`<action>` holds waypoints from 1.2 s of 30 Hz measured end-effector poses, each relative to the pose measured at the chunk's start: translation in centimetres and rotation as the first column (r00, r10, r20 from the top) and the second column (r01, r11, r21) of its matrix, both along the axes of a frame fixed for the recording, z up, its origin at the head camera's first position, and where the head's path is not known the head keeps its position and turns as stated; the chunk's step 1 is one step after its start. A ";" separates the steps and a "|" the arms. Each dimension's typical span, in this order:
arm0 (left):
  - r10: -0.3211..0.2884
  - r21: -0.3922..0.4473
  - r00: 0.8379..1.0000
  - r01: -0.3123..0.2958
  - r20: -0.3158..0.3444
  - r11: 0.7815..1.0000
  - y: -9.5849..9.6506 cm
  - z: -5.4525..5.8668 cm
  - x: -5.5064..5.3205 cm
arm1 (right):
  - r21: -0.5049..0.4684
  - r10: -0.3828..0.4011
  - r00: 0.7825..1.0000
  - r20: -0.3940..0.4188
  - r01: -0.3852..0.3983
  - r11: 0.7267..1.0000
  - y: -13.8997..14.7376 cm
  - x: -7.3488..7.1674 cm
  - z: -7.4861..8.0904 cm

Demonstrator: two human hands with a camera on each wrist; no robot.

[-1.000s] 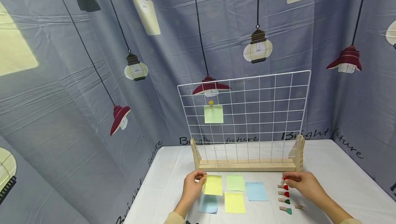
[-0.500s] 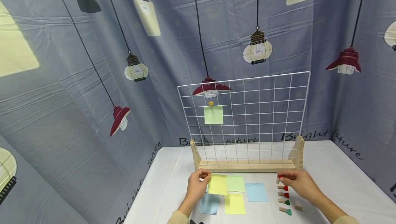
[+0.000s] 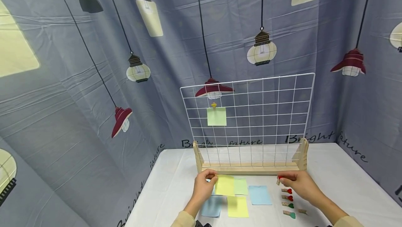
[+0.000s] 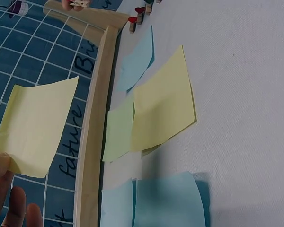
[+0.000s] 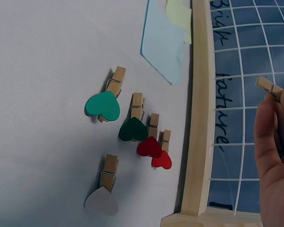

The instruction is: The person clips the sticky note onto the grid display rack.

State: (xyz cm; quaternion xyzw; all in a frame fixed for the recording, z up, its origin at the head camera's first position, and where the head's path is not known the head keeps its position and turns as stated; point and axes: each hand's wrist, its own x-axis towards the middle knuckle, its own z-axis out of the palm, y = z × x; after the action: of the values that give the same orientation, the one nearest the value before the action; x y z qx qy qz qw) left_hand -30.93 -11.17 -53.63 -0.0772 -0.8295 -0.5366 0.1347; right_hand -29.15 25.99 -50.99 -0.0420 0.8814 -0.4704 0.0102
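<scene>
One green note (image 3: 216, 116) clipped to wire grid (image 3: 249, 115). In front of grid: left hand (image 3: 202, 186) pinches yellow note (image 3: 224, 185), right hand (image 3: 300, 185) clothespin (image 5: 269, 87), neither attached (loose notes (image 3: 237, 207), spare clips (image 5: 133, 129) remain).

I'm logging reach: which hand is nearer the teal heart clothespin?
Right. The right hand is beyond the teal heart clothespin; the left hand, well to its left, holds a yellow note.
</scene>
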 end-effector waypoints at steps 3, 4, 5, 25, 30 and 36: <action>-0.001 -0.003 1.000 0.001 0.004 1.000 0.2 0.0 -0.1 | 0.011 0.013 1.000 -0.021 -0.012 1.000 -0.1 0.0 0.2; -0.002 -0.003 1.000 0.002 0.005 1.000 0.3 0.1 -0.1 | 0.017 0.015 0.999 -0.028 -0.015 1.000 -0.1 0.0 0.2; -0.003 -0.003 1.000 0.003 0.005 1.000 0.4 0.1 -0.2 | 0.019 0.019 0.999 -0.033 -0.019 1.000 -0.1 0.0 0.3; -0.051 0.001 0.997 0.051 -0.061 0.999 2.1 1.4 -0.9 | 0.017 0.044 0.999 -0.033 -0.043 0.999 -0.9 -0.9 2.1; -0.064 0.009 0.997 0.064 -0.037 0.998 2.4 1.6 -0.9 | 0.010 0.046 0.998 -0.037 -0.046 0.999 -1.1 -1.0 2.4; -0.066 0.007 0.998 0.066 -0.016 0.998 2.6 1.8 -0.8 | 0.010 0.042 0.998 -0.047 -0.042 0.999 -1.2 -1.0 2.6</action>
State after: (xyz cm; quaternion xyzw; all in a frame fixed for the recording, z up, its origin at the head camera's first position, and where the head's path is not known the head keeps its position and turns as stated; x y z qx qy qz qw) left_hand -31.76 -8.54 -51.81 -0.1083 -0.8234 -0.5431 0.1237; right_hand -30.17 24.76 -48.36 -0.0715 0.8825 -0.4648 -0.0003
